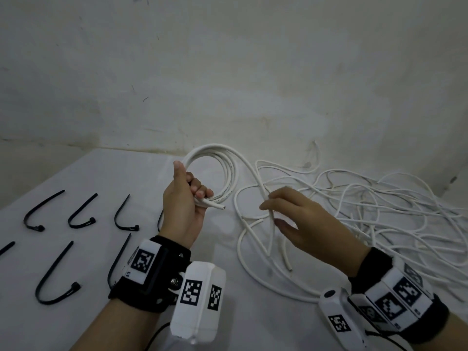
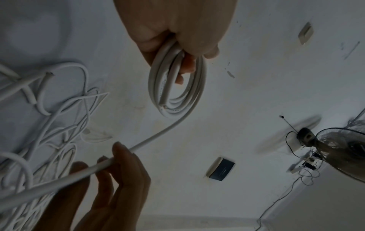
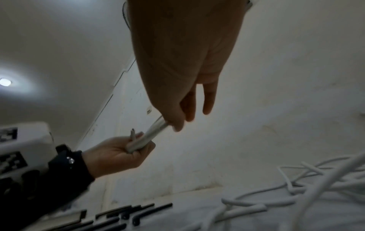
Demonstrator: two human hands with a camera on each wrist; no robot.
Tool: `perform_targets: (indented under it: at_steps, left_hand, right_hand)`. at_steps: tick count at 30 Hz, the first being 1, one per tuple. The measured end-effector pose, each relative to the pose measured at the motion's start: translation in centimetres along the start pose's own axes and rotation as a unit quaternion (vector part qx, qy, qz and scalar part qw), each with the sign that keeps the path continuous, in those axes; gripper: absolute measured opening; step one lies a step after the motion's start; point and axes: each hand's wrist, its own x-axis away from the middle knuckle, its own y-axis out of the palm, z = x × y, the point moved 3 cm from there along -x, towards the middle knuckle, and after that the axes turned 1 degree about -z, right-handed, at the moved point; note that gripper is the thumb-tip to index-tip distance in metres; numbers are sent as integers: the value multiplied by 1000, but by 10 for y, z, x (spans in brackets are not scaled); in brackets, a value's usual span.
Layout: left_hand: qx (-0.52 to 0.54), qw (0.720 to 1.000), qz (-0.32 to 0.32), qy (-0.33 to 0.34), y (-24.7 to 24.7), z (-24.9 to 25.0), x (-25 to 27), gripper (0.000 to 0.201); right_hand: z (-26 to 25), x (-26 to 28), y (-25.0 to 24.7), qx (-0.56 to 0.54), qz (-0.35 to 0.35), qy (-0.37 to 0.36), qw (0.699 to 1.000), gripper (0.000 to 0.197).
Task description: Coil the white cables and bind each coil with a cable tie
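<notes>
Left hand (image 1: 182, 207), centre of the head view, fingers curled round a small coil (image 1: 217, 171) of white cable, held upright above the table (image 1: 76, 173); the cut cable end (image 1: 219, 206) sticks out right of the fingers. Left wrist view shows the same coil (image 2: 177, 90) gripped from the top, several loops. Right hand (image 1: 301, 224), just right of centre, pinches the cable strand (image 1: 255, 176) running off the coil between thumb and fingertips, other fingers loosely extended; in the right wrist view the strand (image 3: 156, 132) spans between both hands. Loose white cables (image 1: 367, 211) lie in a tangled heap on the right side of the table. Black cable ties (image 1: 81, 214), bent into U shapes, lie in rows on the left side, untouched. Stained white wall (image 1: 228, 72) fills the upper frame.
</notes>
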Motion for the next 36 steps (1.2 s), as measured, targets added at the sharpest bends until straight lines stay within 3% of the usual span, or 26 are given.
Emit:
perform_targets:
  at_steps: [4,9,18,24,36]
  left_hand:
    - [10,1000,5,-7,1,-1,1,39]
    - [3,1000,-2,-10,3,-5,3,39]
    - [-28,999,-37,-18,6,-18,6,39]
    - [-16,998,-47,-27,7,-16,7,41]
    - [-43,988,-148,-21,9,-19,14,41]
  right_hand:
    - [0,0,-8,43,56,-34,997,22]
    - [-14,-4,-2,7,33,-59,998,27]
    - [-52,-28,-1,77,59,-104,990,11]
    - [-57,-33,3,18,89,-35,995,28]
    - [-54,-37,7,-120,134,91,979,24]
